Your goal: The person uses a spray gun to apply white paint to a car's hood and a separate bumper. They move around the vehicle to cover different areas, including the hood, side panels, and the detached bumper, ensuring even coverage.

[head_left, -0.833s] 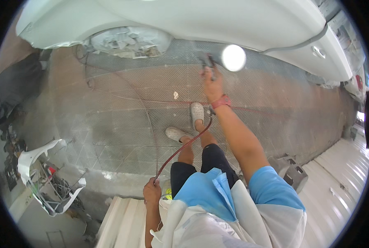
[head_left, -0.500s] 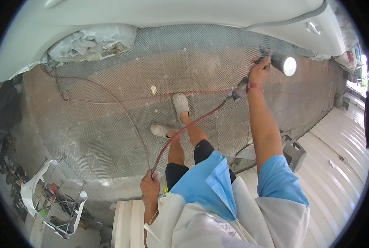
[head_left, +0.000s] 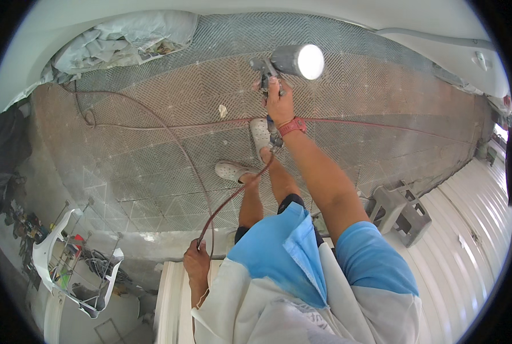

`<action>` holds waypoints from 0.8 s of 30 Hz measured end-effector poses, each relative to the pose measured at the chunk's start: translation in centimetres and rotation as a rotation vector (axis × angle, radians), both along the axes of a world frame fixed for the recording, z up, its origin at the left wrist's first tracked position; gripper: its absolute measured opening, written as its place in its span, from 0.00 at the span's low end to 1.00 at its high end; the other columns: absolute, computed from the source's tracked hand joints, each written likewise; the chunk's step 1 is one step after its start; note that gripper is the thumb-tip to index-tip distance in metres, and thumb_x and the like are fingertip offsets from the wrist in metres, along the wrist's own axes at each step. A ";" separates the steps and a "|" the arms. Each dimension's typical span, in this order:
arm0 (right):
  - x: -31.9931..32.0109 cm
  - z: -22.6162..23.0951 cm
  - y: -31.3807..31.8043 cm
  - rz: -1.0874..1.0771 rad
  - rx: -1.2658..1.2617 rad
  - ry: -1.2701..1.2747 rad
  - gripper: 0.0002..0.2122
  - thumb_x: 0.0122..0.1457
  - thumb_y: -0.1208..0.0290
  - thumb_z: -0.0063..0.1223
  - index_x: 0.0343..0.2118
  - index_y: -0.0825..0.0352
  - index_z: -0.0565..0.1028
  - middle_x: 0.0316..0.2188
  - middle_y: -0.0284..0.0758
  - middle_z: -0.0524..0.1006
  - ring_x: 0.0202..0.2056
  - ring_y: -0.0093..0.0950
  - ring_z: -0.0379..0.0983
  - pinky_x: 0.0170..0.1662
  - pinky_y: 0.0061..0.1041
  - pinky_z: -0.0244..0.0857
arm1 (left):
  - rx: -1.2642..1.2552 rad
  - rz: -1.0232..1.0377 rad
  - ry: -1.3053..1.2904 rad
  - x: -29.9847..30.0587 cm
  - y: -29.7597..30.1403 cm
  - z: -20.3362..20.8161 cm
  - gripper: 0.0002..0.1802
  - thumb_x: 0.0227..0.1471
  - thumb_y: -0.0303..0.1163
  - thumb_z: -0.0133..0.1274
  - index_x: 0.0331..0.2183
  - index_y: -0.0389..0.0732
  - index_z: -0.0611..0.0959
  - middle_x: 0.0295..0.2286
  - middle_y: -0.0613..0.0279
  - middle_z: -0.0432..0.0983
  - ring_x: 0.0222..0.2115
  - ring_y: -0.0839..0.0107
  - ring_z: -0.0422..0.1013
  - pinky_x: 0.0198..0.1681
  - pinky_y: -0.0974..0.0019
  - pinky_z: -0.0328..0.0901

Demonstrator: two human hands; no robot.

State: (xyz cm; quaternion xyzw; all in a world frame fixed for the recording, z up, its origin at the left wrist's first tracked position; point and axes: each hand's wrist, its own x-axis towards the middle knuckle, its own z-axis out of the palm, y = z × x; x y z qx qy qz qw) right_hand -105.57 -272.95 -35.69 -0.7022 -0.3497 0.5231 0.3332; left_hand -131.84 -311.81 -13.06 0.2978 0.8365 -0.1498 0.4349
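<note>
My right hand (head_left: 280, 104) is closed round the handle of a spray gun (head_left: 270, 71). The gun's dark cup (head_left: 293, 61) with its white end points to the right, and a red band circles my wrist. From the gun's base a red air hose (head_left: 236, 192) runs down to my left hand (head_left: 197, 265), which is closed round it low by my side. Past the gun is the white car body (head_left: 239, 7) along the top. The fingers' far sides and the gun's nozzle are partly hidden.
Crumpled covering sheet (head_left: 124, 46) fills the wheel arch at upper left. More hose (head_left: 135, 117) loops across the patterned floor (head_left: 348, 92) past my clogs (head_left: 231, 170). A grey plastic stool (head_left: 402, 215) stands at right by corrugated metal sheeting (head_left: 456, 258); a white bumper-like part (head_left: 52, 252) rests on a stand at lower left.
My right hand has swung left with the spray gun, from near the car's door handle to about the middle. The hose follows it; my left hand has shifted slightly left and down.
</note>
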 end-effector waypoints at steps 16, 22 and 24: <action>13.5 -0.7 10.9 -0.810 0.126 -0.361 0.35 0.75 0.42 0.40 0.51 0.82 0.75 0.39 0.52 0.82 0.35 0.41 0.82 0.40 0.40 0.77 | 0.254 0.120 0.130 -3.6 1.9 0.5 0.11 0.67 0.33 0.55 0.44 0.37 0.84 0.29 0.39 0.82 0.31 0.36 0.78 0.33 0.45 0.70; -7.9 1.4 7.0 -0.483 0.029 -0.137 0.32 0.76 0.44 0.40 0.42 0.78 0.77 0.30 0.44 0.81 0.29 0.36 0.77 0.34 0.35 0.71 | 0.259 0.415 0.395 -13.0 -7.5 2.8 0.17 0.69 0.40 0.51 0.45 0.36 0.84 0.33 0.38 0.82 0.35 0.39 0.78 0.40 0.46 0.70; -17.2 4.5 4.8 -0.425 0.122 -0.028 0.30 0.76 0.46 0.41 0.38 0.75 0.78 0.28 0.41 0.80 0.28 0.33 0.74 0.33 0.34 0.67 | 0.252 0.495 0.451 -17.1 -12.5 3.0 0.19 0.70 0.42 0.50 0.45 0.35 0.84 0.35 0.39 0.82 0.37 0.40 0.78 0.42 0.46 0.69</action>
